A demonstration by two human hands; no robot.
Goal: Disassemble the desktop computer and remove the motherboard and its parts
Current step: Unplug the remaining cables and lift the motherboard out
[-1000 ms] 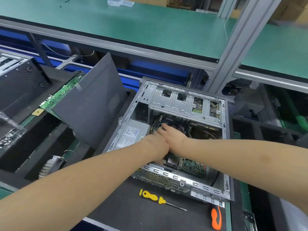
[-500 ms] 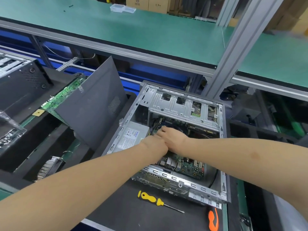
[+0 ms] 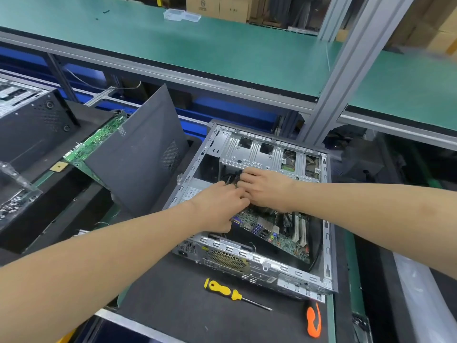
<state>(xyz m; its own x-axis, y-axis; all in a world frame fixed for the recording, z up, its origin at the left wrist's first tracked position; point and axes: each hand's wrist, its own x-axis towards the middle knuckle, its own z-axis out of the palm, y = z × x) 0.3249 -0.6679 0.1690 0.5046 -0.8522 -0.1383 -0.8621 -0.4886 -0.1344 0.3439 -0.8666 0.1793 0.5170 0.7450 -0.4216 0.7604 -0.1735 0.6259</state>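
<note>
The open grey desktop case (image 3: pixel 249 262) lies on its side on a black mat. Inside it, the green motherboard (image 3: pixel 282 235) with its rear ports and white slots shows below my hands. My right hand (image 3: pixel 268 190) reaches in just under the drive cage (image 3: pixel 257 154), its fingers curled around black cables (image 3: pixel 230 179). My left hand (image 3: pixel 218 205) sits against it, next to the power supply (image 3: pixel 191 193). Its fingers curl down into the case, and what they hold is hidden.
A yellow-and-black screwdriver (image 3: pixel 223 290) and an orange-handled tool (image 3: pixel 314 320) lie on the mat in front of the case. A dark side panel (image 3: pixel 138 157) leans at the left over a green circuit board (image 3: pixel 96 142). An aluminium post (image 3: pixel 346 75) rises behind the case.
Both hands have shifted up toward the drive cage, and the right hand's fingers now reach the black cables. More of the motherboard's port edge shows below them.
</note>
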